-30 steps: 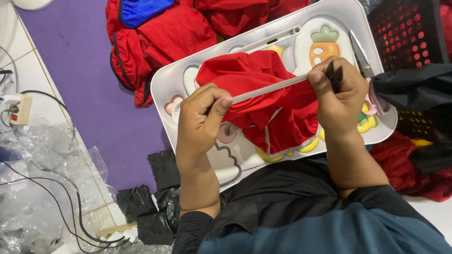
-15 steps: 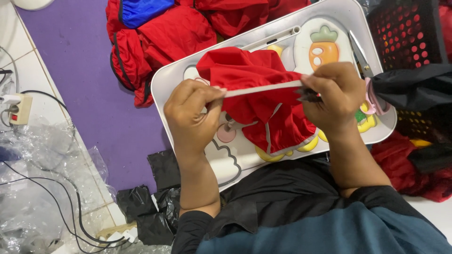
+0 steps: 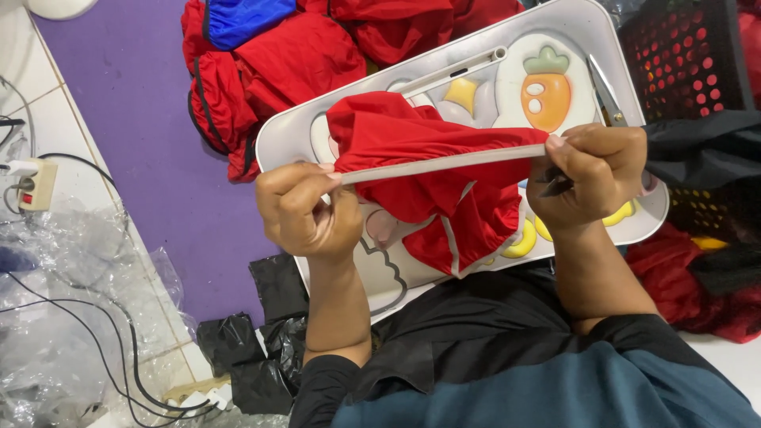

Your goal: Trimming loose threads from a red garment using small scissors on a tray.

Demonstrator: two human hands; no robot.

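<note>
Both hands: left hand (image 3: 305, 210), right hand (image 3: 590, 174) stretch red garment (image 3: 420, 174) waistband taut.

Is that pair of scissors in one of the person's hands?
No, the scissors lie on the white tray, while the left hand and right hand stretch a grey band through the red garment.

A heap of red clothes (image 3: 277, 71) lies far left on a purple mat (image 3: 135, 119). A black perforated basket (image 3: 690, 55) stands far right; a power strip (image 3: 36, 186) and clear plastic wrap (image 3: 55, 317) lie left.
</note>
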